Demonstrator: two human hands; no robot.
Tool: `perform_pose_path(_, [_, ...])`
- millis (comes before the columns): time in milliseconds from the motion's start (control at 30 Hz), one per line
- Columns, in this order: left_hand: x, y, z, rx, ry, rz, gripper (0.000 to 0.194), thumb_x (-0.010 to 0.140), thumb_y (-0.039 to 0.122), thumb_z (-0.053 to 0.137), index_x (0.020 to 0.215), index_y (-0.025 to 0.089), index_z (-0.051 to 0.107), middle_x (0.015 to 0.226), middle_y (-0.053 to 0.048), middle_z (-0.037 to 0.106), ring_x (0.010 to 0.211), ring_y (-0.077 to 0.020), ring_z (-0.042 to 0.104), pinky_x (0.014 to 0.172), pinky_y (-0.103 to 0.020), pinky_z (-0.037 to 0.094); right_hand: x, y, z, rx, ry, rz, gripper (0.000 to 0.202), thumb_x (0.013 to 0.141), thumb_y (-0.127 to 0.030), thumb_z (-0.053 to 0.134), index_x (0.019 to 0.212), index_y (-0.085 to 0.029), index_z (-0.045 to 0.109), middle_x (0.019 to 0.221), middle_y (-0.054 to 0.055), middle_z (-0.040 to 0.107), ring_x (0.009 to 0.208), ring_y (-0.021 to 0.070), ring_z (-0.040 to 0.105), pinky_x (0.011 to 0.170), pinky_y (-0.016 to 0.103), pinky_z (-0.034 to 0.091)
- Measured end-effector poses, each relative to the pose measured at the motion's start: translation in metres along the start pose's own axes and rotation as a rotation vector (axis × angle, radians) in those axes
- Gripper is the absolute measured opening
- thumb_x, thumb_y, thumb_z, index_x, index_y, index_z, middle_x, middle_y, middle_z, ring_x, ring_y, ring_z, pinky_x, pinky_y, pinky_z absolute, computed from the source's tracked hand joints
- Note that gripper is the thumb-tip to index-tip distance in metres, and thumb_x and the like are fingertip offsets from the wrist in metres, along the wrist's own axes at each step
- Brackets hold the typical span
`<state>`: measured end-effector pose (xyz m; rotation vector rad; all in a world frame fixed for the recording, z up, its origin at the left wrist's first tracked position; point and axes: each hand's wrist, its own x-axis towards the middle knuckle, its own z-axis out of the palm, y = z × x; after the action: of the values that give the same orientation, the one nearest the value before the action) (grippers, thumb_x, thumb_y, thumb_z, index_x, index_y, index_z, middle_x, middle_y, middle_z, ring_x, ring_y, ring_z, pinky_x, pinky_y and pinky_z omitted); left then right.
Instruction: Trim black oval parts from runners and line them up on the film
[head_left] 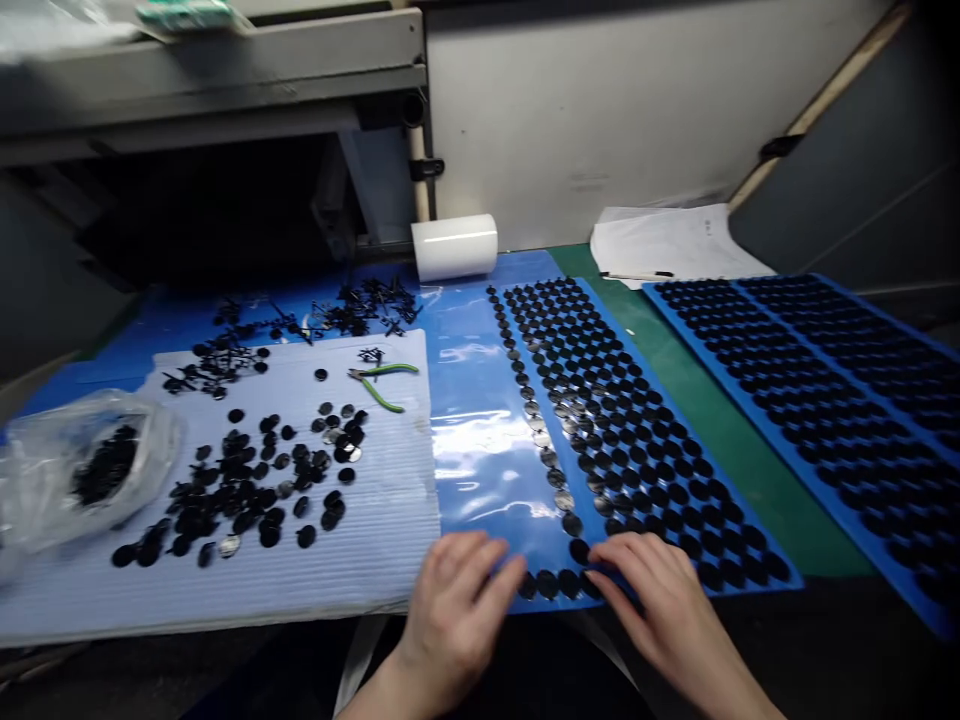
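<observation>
Left hand [457, 610] and right hand [660, 600]: apart, fingertips at opposite ends of a short front row of black discs [547, 583]; whether either pinches one, I cannot tell. Row: on the blue sheet [480, 460], close to its front edge; a careless push might tip discs off. Disc grid [652, 450]: beside the right hand; a brushing knuckle could skew it. Plastic bag [45, 500]: open-mouthed, likely to spill if knocked.

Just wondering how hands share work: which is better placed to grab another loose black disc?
Probably the left hand: it is nearer the loose discs, while the right hand is at the rows on the blue sheet.
</observation>
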<state>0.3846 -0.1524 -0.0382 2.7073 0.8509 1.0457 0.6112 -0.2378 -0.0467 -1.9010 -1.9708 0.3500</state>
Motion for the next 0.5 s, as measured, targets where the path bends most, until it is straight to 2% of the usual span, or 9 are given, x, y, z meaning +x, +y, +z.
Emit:
perform_pose_path(100, [-0.011, -0.046, -0.041, 0.243, 0.092, -0.288, 0.027, 0.077, 0.009, 0.050, 0.104, 0.012, 0.055, 0.088, -0.010, 0.061, 0.088, -0.0208, 0.052, 0.076, -0.036, 0.044, 0.000, 0.006, 0.001, 0.043, 0.020, -0.025, 0.017, 0.079, -0.033, 0.053, 0.091, -0.022, 0.049, 0.082, 0.003, 0.053, 0.078, 0.0200, 0.050, 0.069, 0.032, 0.036])
perform_pose_path(167, [-0.025, -0.075, -0.060, 0.461, 0.053, -0.477, 0.027, 0.077, 0.023, 0.053, 0.102, 0.013, 0.056, 0.086, -0.011, 0.059, 0.086, -0.0236, 0.050, 0.073, -0.039, 0.043, 0.003, 0.005, -0.002, 0.087, 0.032, -0.018, 0.014, 0.080, -0.032, 0.051, 0.090, -0.022, 0.048, 0.081, 0.003, 0.052, 0.078, 0.0199, 0.049, 0.069, 0.031, 0.037])
perform_pose_path(200, [-0.031, -0.086, -0.065, 0.511, 0.006, -0.529, 0.031, 0.076, 0.029, 0.054, 0.103, 0.013, 0.056, 0.087, -0.011, 0.059, 0.086, -0.0249, 0.050, 0.072, -0.039, 0.042, 0.006, 0.002, -0.005, 0.108, 0.029, -0.012, 0.011, 0.082, -0.031, 0.049, 0.088, -0.022, 0.048, 0.081, 0.003, 0.052, 0.078, 0.0197, 0.049, 0.068, 0.031, 0.038])
perform_pose_path(333, [-0.045, -0.107, -0.063, 0.585, -0.150, -0.584, 0.023, 0.076, 0.032, 0.051, 0.094, 0.020, 0.060, 0.089, -0.007, 0.062, 0.085, -0.0249, 0.052, 0.072, -0.039, 0.037, 0.026, -0.018, -0.014, 0.170, -0.062, -0.016, 0.005, 0.085, -0.024, 0.043, 0.082, -0.022, 0.046, 0.079, 0.003, 0.051, 0.077, 0.0188, 0.048, 0.067, 0.030, 0.039])
perform_pose_path(433, [-0.043, -0.113, -0.062, 0.571, -0.142, -0.571, 0.017, 0.077, 0.029, 0.049, 0.085, 0.022, 0.062, 0.084, -0.004, 0.065, 0.081, -0.0229, 0.055, 0.074, -0.038, 0.034, 0.042, -0.035, -0.019, 0.193, -0.123, -0.046, 0.008, 0.086, -0.021, 0.040, 0.081, -0.021, 0.046, 0.077, 0.003, 0.051, 0.075, 0.0178, 0.048, 0.067, 0.031, 0.039])
perform_pose_path(500, [-0.038, -0.118, -0.065, 0.553, -0.071, -0.567, 0.019, 0.077, 0.030, 0.047, 0.083, 0.021, 0.062, 0.082, -0.005, 0.065, 0.079, -0.0232, 0.056, 0.072, -0.039, 0.035, 0.052, -0.045, -0.021, 0.216, -0.143, -0.074, 0.008, 0.085, -0.019, 0.041, 0.081, -0.021, 0.047, 0.077, 0.002, 0.052, 0.076, 0.0175, 0.048, 0.068, 0.030, 0.039])
